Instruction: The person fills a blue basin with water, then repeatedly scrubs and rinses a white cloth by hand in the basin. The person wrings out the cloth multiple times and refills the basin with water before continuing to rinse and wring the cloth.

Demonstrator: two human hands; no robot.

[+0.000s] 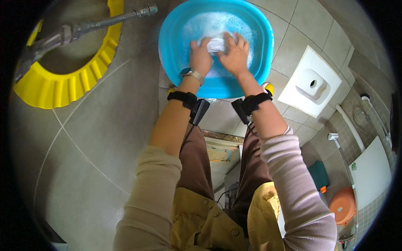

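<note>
A blue plastic basin (pixel 216 89) with foamy, soapy water (pixel 201 25) stands on the tiled floor in front of me. My left hand (pixel 201 58) grips the left side of a bunched, wet white cloth (pixel 216 45) in the suds. From the right, my right hand (pixel 234 55) holds the same cloth, fingers spread over its edge. Some fingertips are blurred, and the underside of the cloth is hidden. A watch (pixel 190 72) is on my left wrist, and black straps with small devices circle both forearms.
Right of the basin, a white squat toilet (pixel 311 82) is set into the floor. A yellow ruffled ring (pixel 72 91) and a braided metal hose (pixel 113 21) are at upper left. An orange basin (pixel 342 206) and a white pipe (pixel 350 127) are along the right wall.
</note>
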